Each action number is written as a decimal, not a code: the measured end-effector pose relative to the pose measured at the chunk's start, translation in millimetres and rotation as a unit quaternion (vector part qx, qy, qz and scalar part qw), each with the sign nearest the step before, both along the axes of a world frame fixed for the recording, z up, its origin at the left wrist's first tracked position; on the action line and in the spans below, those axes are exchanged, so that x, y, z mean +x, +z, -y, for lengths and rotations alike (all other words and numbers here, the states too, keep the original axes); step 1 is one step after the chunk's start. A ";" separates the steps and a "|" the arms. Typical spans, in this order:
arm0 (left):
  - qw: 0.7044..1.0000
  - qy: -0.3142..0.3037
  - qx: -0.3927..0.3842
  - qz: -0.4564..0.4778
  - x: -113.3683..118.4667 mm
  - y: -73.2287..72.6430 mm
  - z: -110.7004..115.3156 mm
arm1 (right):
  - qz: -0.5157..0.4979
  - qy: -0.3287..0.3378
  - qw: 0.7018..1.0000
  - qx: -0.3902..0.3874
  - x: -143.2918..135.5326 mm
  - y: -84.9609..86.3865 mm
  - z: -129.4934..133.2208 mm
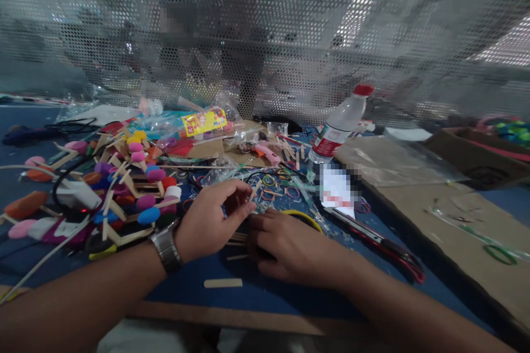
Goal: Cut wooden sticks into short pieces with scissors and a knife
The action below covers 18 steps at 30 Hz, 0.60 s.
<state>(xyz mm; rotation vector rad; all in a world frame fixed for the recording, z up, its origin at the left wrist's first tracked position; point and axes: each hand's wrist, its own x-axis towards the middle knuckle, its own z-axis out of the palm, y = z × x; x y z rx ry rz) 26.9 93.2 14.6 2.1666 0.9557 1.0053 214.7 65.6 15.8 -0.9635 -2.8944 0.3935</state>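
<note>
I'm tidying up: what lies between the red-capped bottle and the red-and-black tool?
A white, partly blurred slip, seen in the head view.

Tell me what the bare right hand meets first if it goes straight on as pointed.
Probably the bare left hand with the silver metal wristwatch; depth is unclear, so the thin pale wooden sticks in between might come first.
</note>
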 end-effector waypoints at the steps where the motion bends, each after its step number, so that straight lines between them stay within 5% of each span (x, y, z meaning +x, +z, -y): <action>1: 1.000 0.000 -0.001 0.000 0.1 -0.1 0.0 | -0.002 0.001 1.000 0.000 -0.2 -0.3 0.0; 18: 0.995 -0.028 -0.097 0.022 1.0 -1.0 0.1 | -0.187 -0.076 0.979 0.002 12.2 -13.6 -7.1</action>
